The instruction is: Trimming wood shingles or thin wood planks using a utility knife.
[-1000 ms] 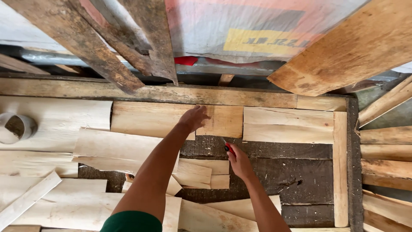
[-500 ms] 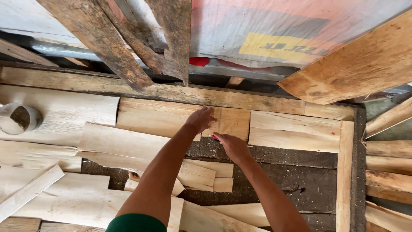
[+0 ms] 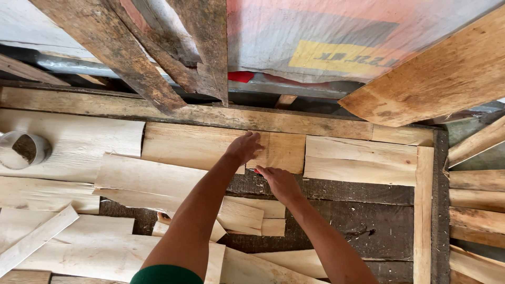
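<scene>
At the middle of the frame, the left hand (image 3: pixel 245 148) presses flat (fingers spread) on a veneer sheet (image 3: pixel 210 147); the right hand (image 3: pixel 280 183), just below its edge, grips something red.

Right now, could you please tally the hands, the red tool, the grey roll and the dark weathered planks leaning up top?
Hands: 2 (left hand, right hand)
Red tool: 1, in the right hand
Grey roll: 1
Dark weathered planks: 3
Total: 7
</scene>
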